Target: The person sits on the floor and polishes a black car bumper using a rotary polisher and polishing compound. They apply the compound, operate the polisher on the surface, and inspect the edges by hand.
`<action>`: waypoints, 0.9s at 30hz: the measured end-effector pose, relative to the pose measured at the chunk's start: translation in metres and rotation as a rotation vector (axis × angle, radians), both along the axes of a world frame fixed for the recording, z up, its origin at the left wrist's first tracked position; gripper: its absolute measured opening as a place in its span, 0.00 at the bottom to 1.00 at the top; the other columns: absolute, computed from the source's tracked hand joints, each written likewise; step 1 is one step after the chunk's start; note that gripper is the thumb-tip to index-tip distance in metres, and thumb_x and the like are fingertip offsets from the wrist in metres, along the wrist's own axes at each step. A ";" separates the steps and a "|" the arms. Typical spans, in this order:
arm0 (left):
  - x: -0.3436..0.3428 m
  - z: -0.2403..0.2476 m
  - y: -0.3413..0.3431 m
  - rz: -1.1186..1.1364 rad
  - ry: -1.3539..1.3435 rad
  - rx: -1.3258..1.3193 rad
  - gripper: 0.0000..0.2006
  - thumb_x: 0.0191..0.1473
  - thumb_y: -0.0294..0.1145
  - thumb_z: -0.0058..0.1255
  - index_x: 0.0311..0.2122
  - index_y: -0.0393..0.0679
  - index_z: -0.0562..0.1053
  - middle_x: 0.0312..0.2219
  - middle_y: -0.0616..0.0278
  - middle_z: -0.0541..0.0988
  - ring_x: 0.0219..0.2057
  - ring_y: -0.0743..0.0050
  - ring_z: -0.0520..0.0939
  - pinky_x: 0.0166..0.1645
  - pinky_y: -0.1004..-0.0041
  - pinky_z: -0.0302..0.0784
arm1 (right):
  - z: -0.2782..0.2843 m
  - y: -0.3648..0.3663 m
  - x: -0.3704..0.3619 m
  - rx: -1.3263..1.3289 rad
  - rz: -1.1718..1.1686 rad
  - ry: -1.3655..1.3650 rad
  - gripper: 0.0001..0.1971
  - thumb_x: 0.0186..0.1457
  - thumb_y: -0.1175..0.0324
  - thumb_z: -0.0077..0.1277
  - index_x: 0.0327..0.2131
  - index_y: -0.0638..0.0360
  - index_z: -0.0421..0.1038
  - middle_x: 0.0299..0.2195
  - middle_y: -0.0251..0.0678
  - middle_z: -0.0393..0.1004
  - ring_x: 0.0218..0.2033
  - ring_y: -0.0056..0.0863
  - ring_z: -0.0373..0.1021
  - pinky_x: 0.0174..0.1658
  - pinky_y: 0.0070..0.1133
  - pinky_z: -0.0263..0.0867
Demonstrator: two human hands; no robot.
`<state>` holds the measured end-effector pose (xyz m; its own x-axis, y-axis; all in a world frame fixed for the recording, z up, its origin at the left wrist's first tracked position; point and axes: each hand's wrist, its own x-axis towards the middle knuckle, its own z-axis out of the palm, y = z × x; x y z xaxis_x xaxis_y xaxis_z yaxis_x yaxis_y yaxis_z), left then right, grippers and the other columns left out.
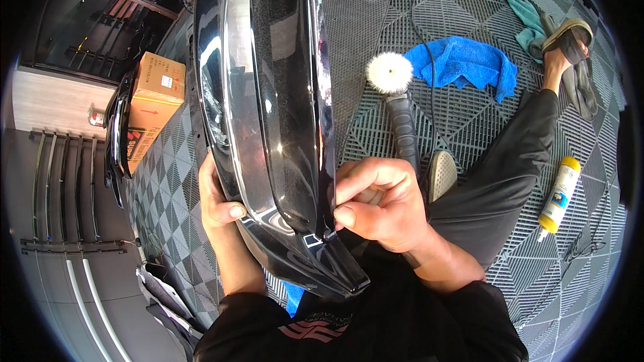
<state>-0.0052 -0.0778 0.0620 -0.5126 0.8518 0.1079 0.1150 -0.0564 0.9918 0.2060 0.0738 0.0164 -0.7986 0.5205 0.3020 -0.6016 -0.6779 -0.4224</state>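
Observation:
A long, glossy black car body panel (285, 141) with ridges and grooves stands before me, running from the top of the view down to my lap. Its lower end tapers to a point near my shirt. My left hand (218, 201) grips the left edge, the thumb on the face and the other fingers hidden behind. At the right edge, my right hand (386, 208) has its thumb and curled forefinger closed on the rim. Whether anything small lies between those fingertips is hidden.
Right of the panel lie a polisher (404, 127) with a white fluffy pad, a blue cloth (466, 64) and a yellow bottle (561, 191). My outstretched leg (503, 167) crosses the grey tiled floor. A cardboard box (159, 87) and another black part (119, 131) stand at left.

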 end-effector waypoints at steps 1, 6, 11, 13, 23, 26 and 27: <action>-0.001 0.000 -0.002 -0.002 0.007 -0.004 0.50 0.27 0.47 0.68 0.55 0.25 0.63 0.45 0.48 0.76 0.45 0.62 0.79 0.52 0.69 0.73 | 0.000 0.001 0.001 0.014 0.006 -0.006 0.07 0.52 0.85 0.56 0.36 0.70 0.74 0.32 0.40 0.78 0.31 0.20 0.74 0.33 0.17 0.71; 0.002 -0.001 0.000 0.011 0.005 0.023 0.49 0.27 0.47 0.68 0.55 0.26 0.63 0.45 0.49 0.76 0.43 0.63 0.79 0.51 0.69 0.73 | -0.003 0.000 -0.001 0.023 0.000 0.007 0.08 0.52 0.85 0.56 0.37 0.70 0.74 0.32 0.40 0.78 0.31 0.20 0.74 0.33 0.17 0.70; 0.002 0.000 0.001 0.005 0.004 0.018 0.49 0.27 0.47 0.68 0.54 0.26 0.64 0.44 0.49 0.76 0.43 0.63 0.79 0.50 0.70 0.73 | 0.000 0.000 0.001 0.009 0.013 0.004 0.08 0.51 0.86 0.56 0.37 0.70 0.74 0.33 0.40 0.78 0.31 0.20 0.74 0.34 0.17 0.71; -0.002 -0.001 0.000 -0.016 0.003 0.013 0.49 0.27 0.48 0.69 0.54 0.26 0.64 0.44 0.49 0.76 0.43 0.63 0.79 0.50 0.70 0.73 | -0.001 0.000 0.001 0.005 0.017 0.021 0.08 0.51 0.86 0.56 0.37 0.70 0.74 0.33 0.40 0.78 0.32 0.20 0.74 0.34 0.17 0.71; -0.003 -0.003 -0.001 -0.005 -0.002 0.016 0.49 0.26 0.48 0.69 0.54 0.26 0.64 0.44 0.50 0.76 0.43 0.64 0.79 0.50 0.70 0.73 | 0.008 0.001 0.005 -0.013 0.048 -0.068 0.09 0.47 0.84 0.59 0.34 0.69 0.73 0.31 0.41 0.76 0.29 0.21 0.73 0.31 0.16 0.67; -0.006 -0.003 -0.003 -0.024 -0.004 0.003 0.49 0.26 0.48 0.69 0.54 0.26 0.64 0.44 0.50 0.76 0.43 0.64 0.79 0.50 0.70 0.73 | -0.002 0.000 0.000 0.014 0.049 0.026 0.10 0.50 0.85 0.58 0.38 0.70 0.73 0.35 0.40 0.77 0.33 0.20 0.74 0.34 0.17 0.70; -0.006 -0.004 -0.003 -0.025 -0.005 0.001 0.49 0.26 0.47 0.69 0.54 0.26 0.64 0.44 0.50 0.76 0.43 0.64 0.79 0.50 0.70 0.73 | -0.004 0.000 -0.002 0.036 0.043 0.072 0.11 0.51 0.85 0.57 0.40 0.70 0.73 0.36 0.40 0.78 0.35 0.20 0.75 0.36 0.17 0.71</action>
